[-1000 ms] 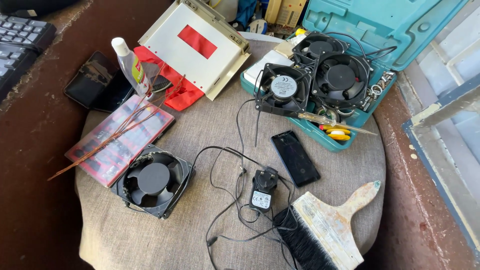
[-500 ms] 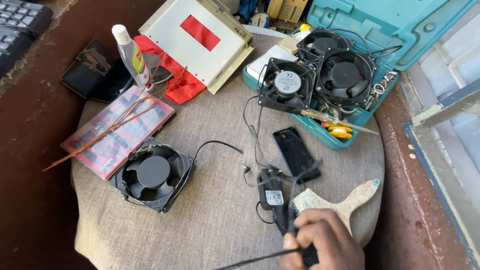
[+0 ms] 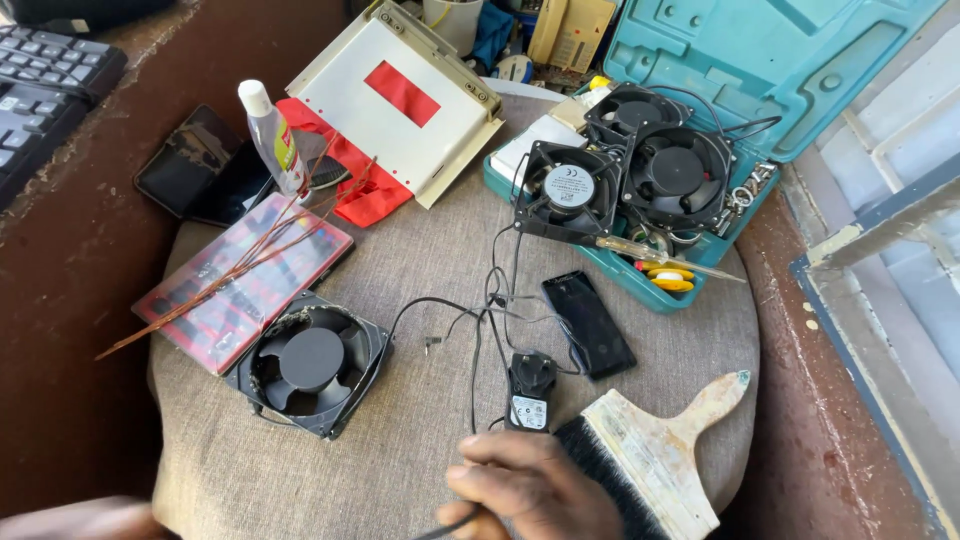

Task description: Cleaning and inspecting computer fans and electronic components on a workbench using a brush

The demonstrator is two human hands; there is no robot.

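Three black fans (image 3: 640, 170) crowd the open teal toolcase (image 3: 760, 60).

Cooling fan (image 3: 312, 365) left of power adapter (image 3: 530, 392), phone (image 3: 588, 323) to its right, paintbrush (image 3: 655, 458) in front

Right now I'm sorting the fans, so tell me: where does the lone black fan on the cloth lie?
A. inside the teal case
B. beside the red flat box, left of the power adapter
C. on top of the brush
B: the black fan lies on the cloth beside the red flat box, left of the power adapter.
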